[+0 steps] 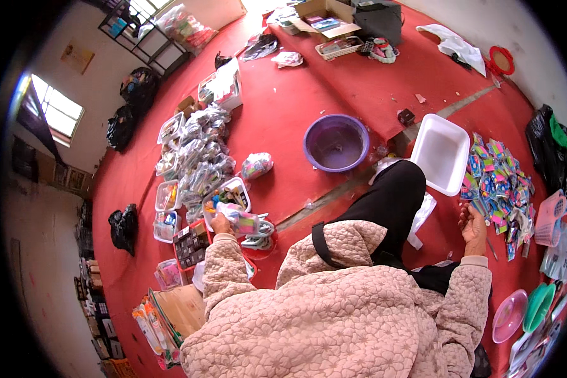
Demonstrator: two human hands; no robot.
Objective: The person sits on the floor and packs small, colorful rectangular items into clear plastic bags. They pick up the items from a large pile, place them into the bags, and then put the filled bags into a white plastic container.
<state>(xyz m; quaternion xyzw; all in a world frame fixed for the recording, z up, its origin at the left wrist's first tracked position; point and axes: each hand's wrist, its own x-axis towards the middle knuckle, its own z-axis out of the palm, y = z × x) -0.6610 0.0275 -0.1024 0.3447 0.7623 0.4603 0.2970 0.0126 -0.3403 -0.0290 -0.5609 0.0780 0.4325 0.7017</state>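
My left hand (221,224) is closed on a clear plastic packet (242,220) with pink and yellowish contents. It is held over the near end of a white basket (238,187) of mixed small goods. A coil of pale grey cord (260,235) lies just right of the packet. My right hand (474,230) is turned palm up with its fingers loosely bent and apart, and I see nothing in it. It is at the near left edge of a heap of small colourful packets (499,183). A white plastic tub (440,155) stands beyond it, to the left of the heap.
A purple basin (336,143) stands on the red floor ahead. Many bagged goods (205,148) are piled at left beside small baskets. A red-edged box (191,244) holds dark small boxes. Pink (509,316) and green (539,307) basins lie at lower right, below a pink basket (550,218).
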